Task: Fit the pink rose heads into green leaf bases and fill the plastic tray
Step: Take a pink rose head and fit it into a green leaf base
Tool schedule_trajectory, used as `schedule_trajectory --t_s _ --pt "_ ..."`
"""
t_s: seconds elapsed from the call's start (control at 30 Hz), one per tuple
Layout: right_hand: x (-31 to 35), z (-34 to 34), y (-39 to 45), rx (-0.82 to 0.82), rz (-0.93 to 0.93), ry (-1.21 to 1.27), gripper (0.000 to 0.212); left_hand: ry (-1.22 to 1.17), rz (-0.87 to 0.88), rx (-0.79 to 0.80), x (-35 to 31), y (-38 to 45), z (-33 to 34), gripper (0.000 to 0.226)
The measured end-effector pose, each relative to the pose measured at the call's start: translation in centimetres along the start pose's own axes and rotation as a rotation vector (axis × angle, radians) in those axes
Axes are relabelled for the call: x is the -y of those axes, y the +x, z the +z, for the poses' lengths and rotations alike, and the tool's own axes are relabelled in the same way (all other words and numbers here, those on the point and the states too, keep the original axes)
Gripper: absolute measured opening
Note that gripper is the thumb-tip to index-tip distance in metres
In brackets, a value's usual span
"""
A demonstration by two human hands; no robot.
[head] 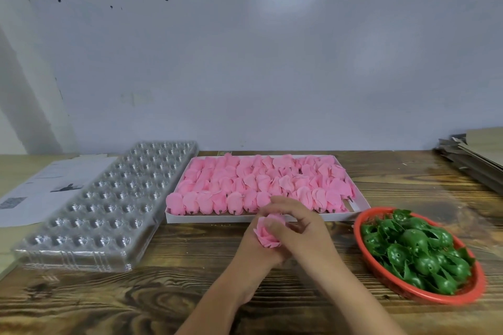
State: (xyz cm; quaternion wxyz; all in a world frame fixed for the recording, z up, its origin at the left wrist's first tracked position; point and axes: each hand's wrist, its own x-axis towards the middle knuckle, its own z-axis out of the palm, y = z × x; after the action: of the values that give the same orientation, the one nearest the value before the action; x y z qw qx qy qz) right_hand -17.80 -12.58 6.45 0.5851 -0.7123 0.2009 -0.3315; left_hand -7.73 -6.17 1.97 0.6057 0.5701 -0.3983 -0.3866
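A pink rose head (pixel 268 236) is held between both hands above the wooden table, in front of the white box. My left hand (pixel 251 249) grips it from below and my right hand (pixel 296 223) pinches it from above. Any leaf base under it is hidden by the fingers. The white box (pixel 363 200) behind holds several rows of pink rose heads (pixel 245 185). A red basket (pixel 381 275) at the right holds several green leaf bases (pixel 413 247). The clear plastic tray (pixel 109 204) with empty cups lies at the left.
Printed paper sheets (pixel 46 185) lie at the far left beside the tray. A stack of cardboard (pixel 479 158) sits at the back right corner. A white wall stands just behind the table (pixel 136 302).
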Motion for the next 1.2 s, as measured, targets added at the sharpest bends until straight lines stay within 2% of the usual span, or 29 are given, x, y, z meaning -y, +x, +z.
schedule_trajectory --t_s 0.1,0.2,0.33,0.43,0.5,0.6,0.63,0.8,0.93,1.03,1.13,1.2 --pt "-0.1 0.9 0.1 -0.026 -0.025 -0.067 0.026 0.133 0.066 -0.056 -0.3 -0.3 0.4 0.042" --pt "-0.7 1.1 0.1 -0.036 -0.008 -0.104 0.022 0.169 0.109 -0.077 -0.3 -0.4 0.6 0.042" --pt "-1.2 1.0 0.0 -0.022 0.001 -0.100 0.027 0.077 0.107 -0.072 -0.1 -0.4 0.3 0.045" --pt "-1.4 1.2 -0.1 -0.027 -0.007 -0.120 0.033 0.052 0.108 -0.103 0.0 -0.5 0.2 0.034" --pt "-1.5 1.2 -0.1 -0.039 -0.011 -0.111 0.034 -0.003 0.069 -0.102 0.1 -0.5 0.2 0.044" --pt "-1.7 1.3 -0.3 -0.006 0.018 -0.039 0.034 -0.179 -0.017 -0.107 0.7 -0.5 -0.2 0.083" --pt "-1.8 1.3 -0.4 0.004 0.038 -0.008 0.033 -0.197 -0.023 -0.103 0.8 -0.5 -0.3 0.088" --pt "-1.8 1.1 -0.9 0.066 0.136 0.126 0.032 -0.279 -0.054 -0.088 0.8 -0.3 -0.4 0.086" --pt "-1.9 0.7 -1.2 0.120 0.148 0.184 0.032 -0.314 -0.049 -0.111 0.7 -0.2 -0.6 0.100" --pt "-1.8 0.3 -1.1 0.059 0.169 0.265 0.041 -0.269 -0.048 -0.089 0.9 0.0 -0.7 0.110" --pt "-1.2 0.3 -0.4 0.014 0.080 0.238 0.035 -0.229 -0.043 -0.045 0.9 0.3 -0.5 0.109" --pt "-0.6 0.4 0.1 0.006 0.008 0.136 0.024 -0.178 -0.016 -0.025 0.9 0.3 -0.3 0.099"
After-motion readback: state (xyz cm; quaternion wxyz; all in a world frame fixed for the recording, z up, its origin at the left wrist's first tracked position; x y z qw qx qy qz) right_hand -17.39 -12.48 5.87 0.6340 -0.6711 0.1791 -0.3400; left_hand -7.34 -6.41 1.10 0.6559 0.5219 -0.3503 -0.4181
